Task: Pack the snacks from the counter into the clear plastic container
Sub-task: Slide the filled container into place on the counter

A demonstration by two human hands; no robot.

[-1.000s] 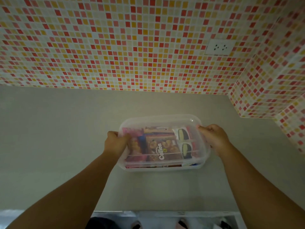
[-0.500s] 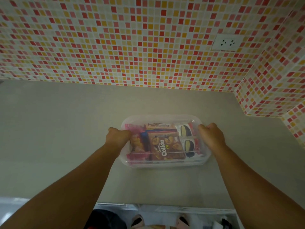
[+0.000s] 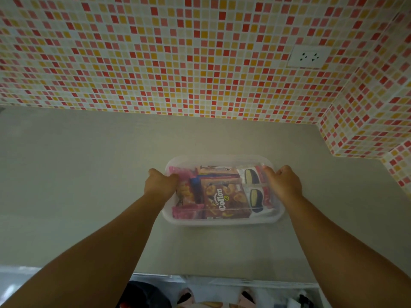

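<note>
The clear plastic container [image 3: 222, 221] rests on the grey counter, with a clear lid over it. Inside lie a brown Collon box [image 3: 224, 200], pink snack packets [image 3: 185, 196] on the left and two red-and-white sandwich-cookie packs [image 3: 253, 187] on the right. My left hand [image 3: 161, 185] grips the container's left end with curled fingers. My right hand [image 3: 283, 183] grips its right end the same way.
The grey counter [image 3: 89, 185] spreads wide to the left and in front. A mosaic tile wall [image 3: 178, 63] rises behind, with a white socket [image 3: 308, 57]. A tiled corner [image 3: 367, 134] juts out at the right. The counter's front edge [image 3: 222, 276] is near me.
Both hands have stayed on the container's ends. The container has shifted slightly away from me toward the wall, and the view has tilted up a little.
</note>
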